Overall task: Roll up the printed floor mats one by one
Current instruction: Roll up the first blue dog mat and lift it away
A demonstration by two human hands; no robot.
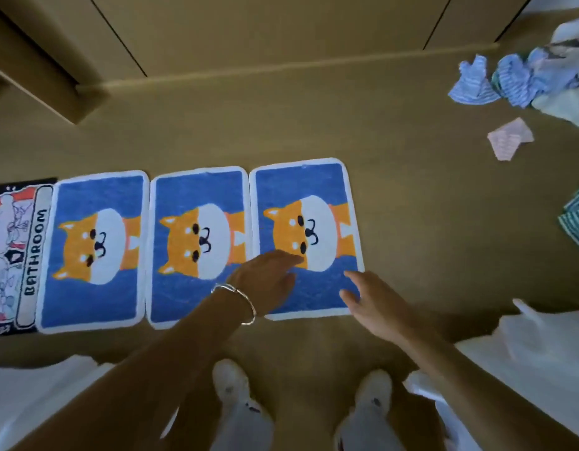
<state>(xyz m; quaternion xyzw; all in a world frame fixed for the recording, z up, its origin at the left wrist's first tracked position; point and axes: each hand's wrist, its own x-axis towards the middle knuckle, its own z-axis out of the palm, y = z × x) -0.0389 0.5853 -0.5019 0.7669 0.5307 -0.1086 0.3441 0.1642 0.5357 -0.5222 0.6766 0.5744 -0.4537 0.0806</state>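
Tan floor (pixel 412 206), smooth and matte. Flat tan cabinet doors (pixel 281 27) along the far side, dark seams between them, a low plinth at their base.

Four mats lie flat in one row, long sides touching or nearly so, none rolled. Three are the same: blue field, white rounded border, orange-and-white dog face, short fuzzy pile. They are the right mat (pixel 314 187), middle mat (pixel 200 190) and left mat (pixel 99 196). The fourth, the black mat (pixel 8 255), is cut off by the left frame edge: cartoon print, "BATHROOM" in a white strip.

Two hands, both over the near end of the right mat. Left hand (pixel 268 281): fingers (pixel 291 260) straight, reaching onto the dog print, gripping nothing. One thin metal bangle (pixel 239 301) on that wrist. Right hand (pixel 379 307) at the mat's near right corner: fingers (pixel 353 278) spread and relaxed, holding nothing. Cannot tell if either hand touches the pile.

Two white shoes (pixel 231 380) at the bottom, light trousers above them. Soft white fabric (pixel 525 346) at lower right, more at lower left.

Upper right: one heap (pixel 525 79) of crumpled blue-striped and white cloth. One folded pink cloth (pixel 509 138) near it. One green-striped cloth (pixel 578 219) at the right edge. All well apart from the mats.
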